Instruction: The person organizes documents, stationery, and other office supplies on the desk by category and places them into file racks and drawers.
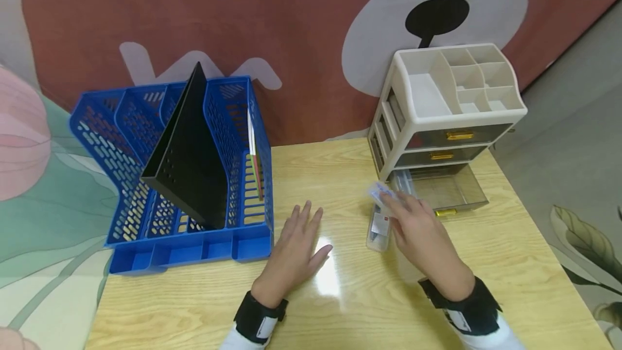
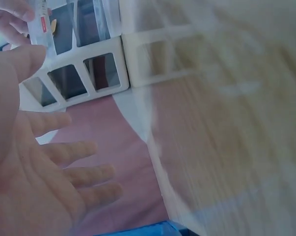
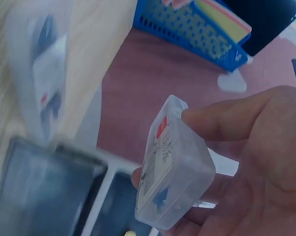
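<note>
My right hand [image 1: 423, 236] grips a small clear plastic box [image 3: 174, 167] between thumb and fingers, just in front of the white drawer unit [image 1: 413, 118]. The box carries a white label with a red mark; something dark shows faintly inside. Below it on the table lies a second clear plastic box [image 1: 378, 236], also labelled in white and red. The unit's bottom drawer [image 1: 452, 190] stands pulled out, with a clear item [image 1: 404, 181] at its left side. My left hand [image 1: 293, 255] is over the table with fingers spread, holding nothing, beside the blue desk organizer [image 1: 252, 242].
A black folder [image 1: 194, 166] leans upright in the blue organizer, with thin colored booklets [image 1: 255, 161] in its right slot. Small compartments [image 1: 478, 77] top the drawer unit. A patterned cloth [image 1: 311, 69] hangs behind the wooden table [image 1: 320, 172].
</note>
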### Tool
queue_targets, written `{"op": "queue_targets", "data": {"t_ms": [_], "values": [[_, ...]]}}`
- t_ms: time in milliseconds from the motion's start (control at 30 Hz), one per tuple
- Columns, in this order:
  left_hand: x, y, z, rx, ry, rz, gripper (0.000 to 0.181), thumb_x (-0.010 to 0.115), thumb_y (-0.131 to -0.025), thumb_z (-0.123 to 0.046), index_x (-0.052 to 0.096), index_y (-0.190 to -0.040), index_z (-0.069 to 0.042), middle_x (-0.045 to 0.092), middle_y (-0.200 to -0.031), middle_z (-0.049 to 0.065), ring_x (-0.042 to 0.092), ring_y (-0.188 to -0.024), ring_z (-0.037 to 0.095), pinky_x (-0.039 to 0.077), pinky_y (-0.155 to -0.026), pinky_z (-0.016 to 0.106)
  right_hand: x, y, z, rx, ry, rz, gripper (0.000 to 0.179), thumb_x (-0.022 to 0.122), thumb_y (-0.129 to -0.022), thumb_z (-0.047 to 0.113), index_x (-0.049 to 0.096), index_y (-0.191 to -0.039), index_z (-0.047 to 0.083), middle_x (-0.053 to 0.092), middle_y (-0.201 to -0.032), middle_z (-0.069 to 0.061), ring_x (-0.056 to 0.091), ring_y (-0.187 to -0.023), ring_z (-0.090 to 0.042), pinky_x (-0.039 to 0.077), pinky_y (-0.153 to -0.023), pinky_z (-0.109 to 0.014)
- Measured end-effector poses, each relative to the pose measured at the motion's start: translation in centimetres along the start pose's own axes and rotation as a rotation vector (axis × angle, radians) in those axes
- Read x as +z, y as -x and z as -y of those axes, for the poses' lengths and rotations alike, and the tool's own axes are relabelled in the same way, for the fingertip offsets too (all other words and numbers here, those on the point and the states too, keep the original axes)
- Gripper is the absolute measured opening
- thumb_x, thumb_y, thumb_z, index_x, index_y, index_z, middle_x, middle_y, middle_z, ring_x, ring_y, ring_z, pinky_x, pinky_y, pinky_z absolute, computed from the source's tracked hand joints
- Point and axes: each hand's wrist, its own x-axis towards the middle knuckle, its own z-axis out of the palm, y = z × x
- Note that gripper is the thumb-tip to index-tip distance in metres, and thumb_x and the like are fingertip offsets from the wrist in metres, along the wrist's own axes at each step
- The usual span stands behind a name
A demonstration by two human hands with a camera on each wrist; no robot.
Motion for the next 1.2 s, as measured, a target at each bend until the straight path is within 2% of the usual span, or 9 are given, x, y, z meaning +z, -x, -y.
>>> {"op": "queue_targets", "data": {"t_ms": [133,300,533,700,833,900,1000,1100,1200], "values": [[0.1,-0.1,-0.4,0.015,0.001,0.028,0.079,0.047,-0.095,-0.056,0.021,-0.156,-0.013,0.022,-0.160,0.021,0.019,-0.143,0.045,0.030,-0.112,0.060,-1.3,0.6,-1.7,0.042,0.031,0.002,0.054,0.073,-0.077,0.001,0.061,-0.130,0.005,0.062,-0.119,-0.033,0.059,-0.093,-0.049,0.054,-0.072,-0.060],[0.3,-0.1,-0.7,0.025,0.000,0.021,0.081,0.052,-0.093,-0.054,0.022,-0.155,-0.013,0.023,-0.159,0.022,0.019,-0.143,0.045,0.032,-0.111,0.060,-2.5,1.5,-3.7,0.071,0.039,0.005,0.053,0.070,-0.078,-0.002,0.060,-0.130,0.002,0.061,-0.118,-0.035,0.057,-0.098,-0.054,0.049,-0.080,-0.068],[0.3,-0.2,-1.1,0.059,0.005,0.026,0.081,0.053,-0.092,-0.054,0.023,-0.155,-0.013,0.022,-0.160,0.022,0.016,-0.144,0.044,0.031,-0.111,0.061,-3.7,1.5,-7.0,0.056,0.069,-0.009,0.052,0.070,-0.075,-0.006,0.061,-0.126,-0.002,0.063,-0.110,-0.038,0.059,-0.085,-0.056,0.046,-0.075,-0.068],[0.1,0.0,-1.6,0.076,-0.001,0.041,0.081,0.052,-0.093,-0.055,0.024,-0.155,-0.012,0.021,-0.160,0.023,0.016,-0.143,0.045,0.029,-0.112,0.061,-4.1,0.4,-9.0,0.059,0.099,0.069,0.047,0.068,-0.077,-0.006,0.062,-0.123,-0.004,0.065,-0.102,-0.038,0.061,-0.076,-0.052,0.047,-0.069,-0.066],[0.1,0.2,-1.7,0.102,-0.004,0.048,0.081,0.051,-0.093,-0.056,0.025,-0.155,-0.010,0.021,-0.159,0.025,0.019,-0.142,0.048,0.029,-0.112,0.061,-4.0,-0.7,-10.4,0.092,0.104,0.197,0.044,0.066,-0.079,-0.005,0.062,-0.123,-0.005,0.065,-0.098,-0.038,0.060,-0.064,-0.041,0.051,-0.060,-0.061],[0.1,0.2,-1.7,0.110,-0.010,0.053,0.081,0.049,-0.094,-0.057,0.025,-0.155,-0.010,0.020,-0.159,0.025,0.019,-0.142,0.048,0.029,-0.112,0.061,-3.8,-1.3,-11.0,0.087,0.098,0.236,0.042,0.065,-0.080,-0.005,0.062,-0.122,-0.004,0.065,-0.085,-0.032,0.055,-0.056,-0.032,0.050,-0.051,-0.053],[0.2,0.3,-1.6,0.117,-0.016,0.055,0.081,0.051,-0.093,-0.056,0.026,-0.154,-0.009,0.021,-0.159,0.026,0.020,-0.141,0.048,0.030,-0.111,0.061,-3.2,-2.1,-11.8,0.060,0.084,0.244,0.041,0.064,-0.079,-0.006,0.063,-0.121,-0.001,0.063,-0.073,-0.022,0.048,-0.051,-0.024,0.044,-0.043,-0.041],[0.1,0.4,-1.5,0.118,-0.015,0.056,0.081,0.054,-0.092,-0.054,0.027,-0.154,-0.009,0.022,-0.158,0.026,0.020,-0.141,0.048,0.031,-0.111,0.062,-2.4,-2.8,-12.3,0.057,0.053,0.248,0.041,0.066,-0.078,-0.006,0.063,-0.118,0.002,0.065,-0.073,-0.021,0.054,-0.056,-0.028,0.048,-0.046,-0.043],[0.1,0.4,-1.5,0.118,-0.010,0.059,0.080,0.055,-0.092,-0.053,0.027,-0.154,-0.009,0.022,-0.158,0.026,0.021,-0.141,0.048,0.031,-0.110,0.063,-1.7,-3.2,-12.7,0.066,0.047,0.259,0.039,0.070,-0.078,-0.004,0.064,-0.115,0.003,0.070,-0.087,-0.027,0.061,-0.067,-0.035,0.052,-0.059,-0.055]]}}
